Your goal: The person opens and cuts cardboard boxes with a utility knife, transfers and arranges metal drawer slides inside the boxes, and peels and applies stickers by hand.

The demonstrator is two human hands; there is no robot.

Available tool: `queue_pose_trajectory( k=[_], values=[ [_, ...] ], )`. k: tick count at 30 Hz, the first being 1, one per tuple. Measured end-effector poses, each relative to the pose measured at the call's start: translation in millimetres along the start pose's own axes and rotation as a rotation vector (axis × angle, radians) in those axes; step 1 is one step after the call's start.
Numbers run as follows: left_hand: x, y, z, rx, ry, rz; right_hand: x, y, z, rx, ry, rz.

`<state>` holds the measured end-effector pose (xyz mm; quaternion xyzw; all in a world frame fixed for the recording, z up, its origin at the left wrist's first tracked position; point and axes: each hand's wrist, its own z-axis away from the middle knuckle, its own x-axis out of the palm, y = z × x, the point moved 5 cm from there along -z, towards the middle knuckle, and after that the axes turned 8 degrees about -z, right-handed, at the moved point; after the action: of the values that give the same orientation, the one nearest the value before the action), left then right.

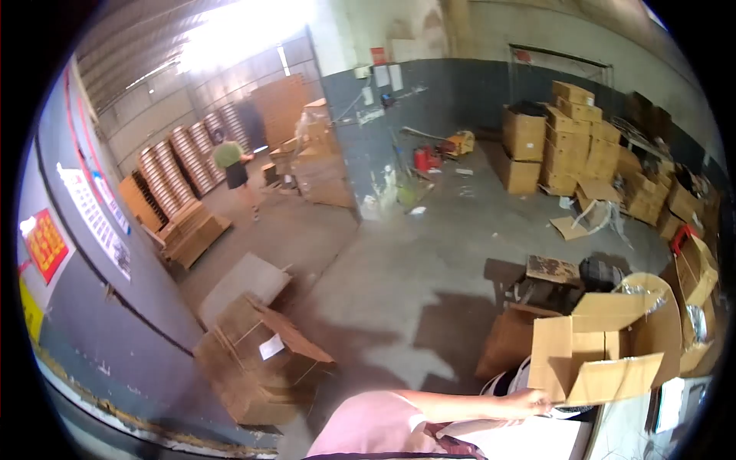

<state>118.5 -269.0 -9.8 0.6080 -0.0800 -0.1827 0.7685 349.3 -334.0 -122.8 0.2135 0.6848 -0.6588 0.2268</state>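
Note:
My left hand (530, 401) is at the lower right, at the end of a bare forearm coming out of a pink sleeve. Its fingers are curled closed by the near left corner of an open cardboard box (550, 354). Whether they grip the box's edge or some small thing is too unclear to say. The box's flaps stand spread, and its inside shows bare cardboard. Under the forearm lies a white surface (529, 441). Black-and-white material (498, 383) shows just behind the hand. My right hand is out of the frame.
Open cartons (261, 360) lie on the floor at left, near a grey door (123, 253). A worn stool (553, 270) stands behind the box. Stacked cartons (571, 138) fill the back right. Another person (230, 157) stands among stacks in the far room.

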Motion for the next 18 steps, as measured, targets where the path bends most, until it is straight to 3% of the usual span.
queue_pose_trajectory(
  k=[3,6,7,9,11,13,15,16,18],
  values=[
    [73,-38,-51,0.246,-0.213,-0.161,-4,2,21,0.025,0.015,-0.004],
    [135,-33,-52,0.331,-0.553,-0.437,-10,6,57,0.063,0.044,-0.018],
    [152,-29,-48,0.516,-0.6,-0.418,-14,10,73,0.085,0.058,-0.022],
    [188,-31,-45,0.463,-0.856,-0.543,-20,17,103,0.113,0.075,-0.035],
    [215,-44,-46,0.511,-0.923,-0.648,-31,19,132,0.134,0.096,-0.044],
    [223,-40,-41,0.346,-1.123,-0.443,-44,13,144,0.145,0.096,-0.119],
    [230,-44,-45,0.286,-1.011,-0.758,-71,7,151,0.237,0.129,-0.378],
    [232,-41,-49,0.294,-0.949,-0.872,-81,15,160,0.264,0.292,-0.458],
    [231,-24,-42,0.258,-0.925,-0.87,-91,43,192,0.313,0.536,-0.057]
  ],
)
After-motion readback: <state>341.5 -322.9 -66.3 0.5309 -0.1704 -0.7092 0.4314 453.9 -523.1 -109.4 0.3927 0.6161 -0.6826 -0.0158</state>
